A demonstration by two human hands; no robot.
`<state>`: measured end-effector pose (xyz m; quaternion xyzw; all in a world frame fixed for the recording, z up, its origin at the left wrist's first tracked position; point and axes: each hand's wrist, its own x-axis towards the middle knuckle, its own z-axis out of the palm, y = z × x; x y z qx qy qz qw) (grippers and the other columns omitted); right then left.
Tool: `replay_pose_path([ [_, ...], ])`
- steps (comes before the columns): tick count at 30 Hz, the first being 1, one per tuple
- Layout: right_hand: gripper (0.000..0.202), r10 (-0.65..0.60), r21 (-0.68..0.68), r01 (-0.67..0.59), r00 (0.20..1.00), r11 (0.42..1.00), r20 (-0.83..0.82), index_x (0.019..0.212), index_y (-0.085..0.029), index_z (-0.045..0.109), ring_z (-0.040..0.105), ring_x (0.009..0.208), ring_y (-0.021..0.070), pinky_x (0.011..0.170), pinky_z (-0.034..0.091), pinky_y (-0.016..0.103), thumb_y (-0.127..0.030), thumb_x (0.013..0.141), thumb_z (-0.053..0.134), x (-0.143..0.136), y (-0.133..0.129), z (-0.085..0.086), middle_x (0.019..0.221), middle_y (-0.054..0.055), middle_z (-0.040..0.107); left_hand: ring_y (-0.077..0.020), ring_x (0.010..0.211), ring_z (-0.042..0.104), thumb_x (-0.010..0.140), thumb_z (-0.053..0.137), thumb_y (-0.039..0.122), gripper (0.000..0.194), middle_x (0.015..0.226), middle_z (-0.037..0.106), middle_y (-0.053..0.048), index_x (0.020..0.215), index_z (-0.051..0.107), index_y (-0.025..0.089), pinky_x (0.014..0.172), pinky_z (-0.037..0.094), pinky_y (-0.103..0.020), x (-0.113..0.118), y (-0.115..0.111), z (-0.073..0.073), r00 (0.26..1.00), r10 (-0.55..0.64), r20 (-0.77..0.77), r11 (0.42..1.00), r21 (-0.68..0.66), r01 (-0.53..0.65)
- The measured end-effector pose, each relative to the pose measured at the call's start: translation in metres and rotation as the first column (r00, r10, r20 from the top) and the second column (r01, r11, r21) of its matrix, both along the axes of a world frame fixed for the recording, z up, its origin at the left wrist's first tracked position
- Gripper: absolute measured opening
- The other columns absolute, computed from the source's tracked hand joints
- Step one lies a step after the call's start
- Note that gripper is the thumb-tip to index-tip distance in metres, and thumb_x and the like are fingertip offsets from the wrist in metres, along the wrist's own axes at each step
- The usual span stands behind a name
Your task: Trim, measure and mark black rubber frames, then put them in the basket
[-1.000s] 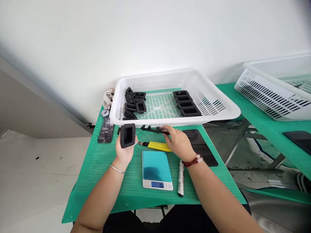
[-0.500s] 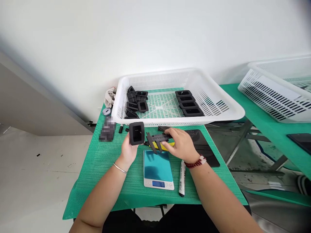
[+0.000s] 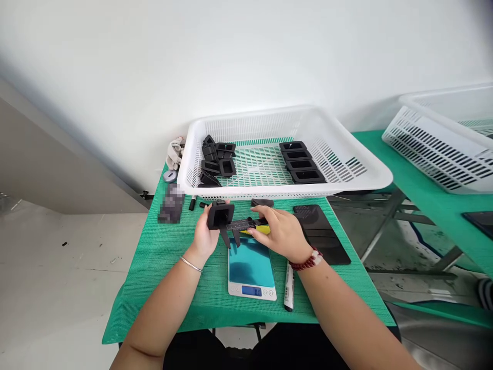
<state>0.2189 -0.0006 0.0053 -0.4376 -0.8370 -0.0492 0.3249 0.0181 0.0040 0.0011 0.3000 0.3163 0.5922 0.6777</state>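
Note:
My left hand (image 3: 204, 236) holds a black rectangular hollow part (image 3: 221, 215), its opening tilted toward the right. A black caliper (image 3: 241, 224) is in my right hand (image 3: 283, 232), gripped between thumb and fingers. The caliper's jaw end meets or overlaps the part's lower right edge; exact contact is hard to tell. Under the caliper lies a yellow-handled tool (image 3: 259, 229), partly covered by my right hand. Below both hands sits a scale (image 3: 251, 264) with a shiny teal plate. A white marker (image 3: 288, 288) lies to the right of the scale.
Behind my hands, a white basket (image 3: 285, 191) holds jumbled black parts (image 3: 211, 154) at left and a row of black parts (image 3: 302, 163) at right. A black tablet-like slab (image 3: 325, 234) lies right of my hand. Another white basket (image 3: 431, 149) stands at far right.
The part in my left hand has tilted, so its opening faces more sideways. My right hand has brought the caliper left, up to the part.

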Motion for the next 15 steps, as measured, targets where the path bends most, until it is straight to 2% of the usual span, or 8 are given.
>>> replay_pose_path([
  [6, 0.045, 0.035, 0.018, -0.035, 0.999, 0.999, -0.024, 0.12, -0.014, 0.046, 0.061, 0.074, 0.0184, 0.061, 0.046, 0.03, -0.047, 0.089, 0.05, -0.0023, -0.003, -0.0001, 0.087, 0.007, 0.064, -0.0279, 0.123, 0.05, 0.078, 0.051, 0.066, 0.055, 0.116, 0.065, -0.008, 0.103, 0.068, 0.021, 0.1, 0.043, -0.039, -0.0032, -0.0019, -0.0029, 0.997, 0.01, -0.076, 0.999, 0.041, -0.007],
  [12, 0.046, 0.069, -0.018, -0.07, 0.996, 0.997, -0.05, 0.13, -0.018, 0.034, 0.058, 0.083, 0.0206, 0.062, 0.048, 0.031, -0.037, 0.091, 0.046, -0.0025, -0.0065, 0.0001, 0.11, 0.013, 0.055, -0.0269, 0.121, 0.051, 0.08, 0.055, 0.058, 0.046, 0.117, 0.064, -0.008, 0.106, 0.067, 0.021, 0.096, 0.046, -0.037, -0.0052, -0.0034, -0.0039, 0.996, -0.038, -0.079, 0.998, 0.043, 0.042],
  [15, 0.042, 0.092, -0.01, -0.093, 0.995, 0.996, -0.048, 0.13, -0.019, 0.034, 0.057, 0.086, 0.0206, 0.063, 0.048, 0.032, -0.032, 0.091, 0.044, -0.0031, -0.0076, 0.0024, 0.111, 0.013, 0.054, -0.0269, 0.118, 0.053, 0.081, 0.056, 0.054, 0.042, 0.115, 0.065, -0.009, 0.104, 0.068, 0.021, 0.095, 0.046, -0.037, -0.0048, -0.0033, -0.0024, 0.997, -0.031, -0.073, 0.999, 0.042, 0.034],
])
